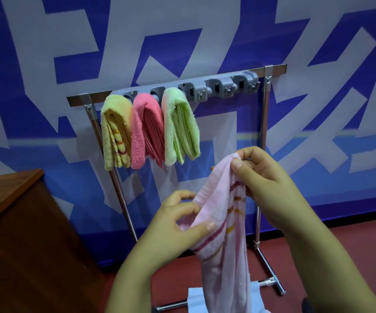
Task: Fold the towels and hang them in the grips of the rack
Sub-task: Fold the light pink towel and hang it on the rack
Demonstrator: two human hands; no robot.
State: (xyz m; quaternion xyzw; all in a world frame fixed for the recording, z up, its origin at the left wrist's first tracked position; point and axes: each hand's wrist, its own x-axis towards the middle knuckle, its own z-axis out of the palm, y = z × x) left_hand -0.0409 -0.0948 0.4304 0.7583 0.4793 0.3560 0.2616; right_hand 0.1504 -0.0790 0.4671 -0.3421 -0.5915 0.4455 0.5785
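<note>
Both hands hold the soft pink towel (218, 213) in front of the rack (223, 83), the right hand (263, 177) pinching its top and the left hand (178, 220) pinching its side, and the fluffy striped cloth probably needs its edges lined up for a neat fold.

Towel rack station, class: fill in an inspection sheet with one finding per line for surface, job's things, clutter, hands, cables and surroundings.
Surface: red floor; brown wooden table at left.
Job's things: metal rack; yellow towel, pink towel, green towel hang folded; three grips free.
Clutter: light blue cloth on floor.
Hands: left hand and right hand both pinch a pale pink striped towel.
Cables: nothing seen.
Surroundings: blue-and-white banner wall.
</note>
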